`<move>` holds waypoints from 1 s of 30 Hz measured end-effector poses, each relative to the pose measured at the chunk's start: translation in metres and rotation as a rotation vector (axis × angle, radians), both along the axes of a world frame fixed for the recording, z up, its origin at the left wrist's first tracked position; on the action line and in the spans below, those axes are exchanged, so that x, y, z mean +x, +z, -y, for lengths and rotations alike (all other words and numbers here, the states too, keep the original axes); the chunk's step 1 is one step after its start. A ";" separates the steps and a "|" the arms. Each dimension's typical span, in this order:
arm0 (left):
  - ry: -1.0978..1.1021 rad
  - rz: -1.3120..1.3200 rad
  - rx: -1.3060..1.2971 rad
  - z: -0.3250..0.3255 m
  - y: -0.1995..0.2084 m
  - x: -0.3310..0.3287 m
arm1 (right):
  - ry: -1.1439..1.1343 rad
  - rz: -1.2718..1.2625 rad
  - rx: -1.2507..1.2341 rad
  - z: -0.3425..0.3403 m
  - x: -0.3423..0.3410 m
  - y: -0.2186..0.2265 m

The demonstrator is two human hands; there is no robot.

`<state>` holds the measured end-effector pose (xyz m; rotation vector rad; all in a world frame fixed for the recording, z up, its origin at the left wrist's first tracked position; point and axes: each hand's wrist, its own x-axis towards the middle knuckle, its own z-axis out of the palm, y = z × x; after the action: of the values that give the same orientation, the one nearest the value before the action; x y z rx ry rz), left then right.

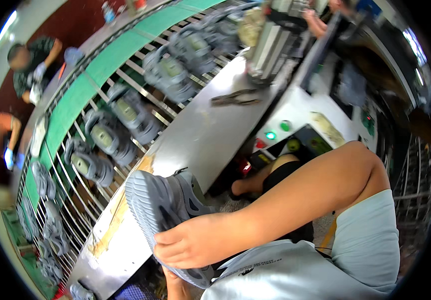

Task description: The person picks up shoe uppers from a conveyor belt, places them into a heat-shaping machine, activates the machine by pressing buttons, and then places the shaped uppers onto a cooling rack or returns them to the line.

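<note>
A grey sneaker point(151, 205) is held up in front of me, tilted, its ribbed sole facing left. My right hand point(193, 242) reaches across from the right, with its fingers wrapped over the sole edge. Below it, my left hand point(174, 282) grips the same sneaker from underneath; most of its fingers are hidden by the shoe and my right hand. The sneaker is above the near edge of a metal worktop point(195, 145). Farther along that worktop lies a dark hand tool that looks like pliers point(235, 98).
Beyond the worktop, a slatted conveyor point(148, 92) carries several grey sneakers point(108, 135), with a green belt point(95, 65) behind it. At right stands a white machine panel point(295, 112) with lit buttons. Two people point(35, 65) work across the line; another person's arm point(315, 24) shows at the top.
</note>
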<state>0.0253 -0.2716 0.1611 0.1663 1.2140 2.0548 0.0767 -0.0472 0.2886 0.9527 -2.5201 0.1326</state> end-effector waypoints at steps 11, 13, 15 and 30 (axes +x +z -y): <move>-1.199 -0.537 -0.162 -0.097 0.091 0.111 | -0.350 0.799 -0.064 -0.034 0.290 0.099; -1.244 -0.518 -0.159 -0.122 0.089 0.128 | -0.536 0.775 -0.207 -0.034 0.336 0.096; -1.208 -0.319 -0.118 -0.152 0.088 0.149 | -0.725 0.758 -0.337 -0.033 0.386 0.088; -0.173 -1.484 -0.933 -0.250 -0.167 -0.067 | -2.270 -0.862 -1.217 -0.224 0.717 0.087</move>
<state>-0.0416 -0.0217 -0.0058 1.3921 2.6791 0.7674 0.7933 0.1766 0.3755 -1.8067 -0.9218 0.2933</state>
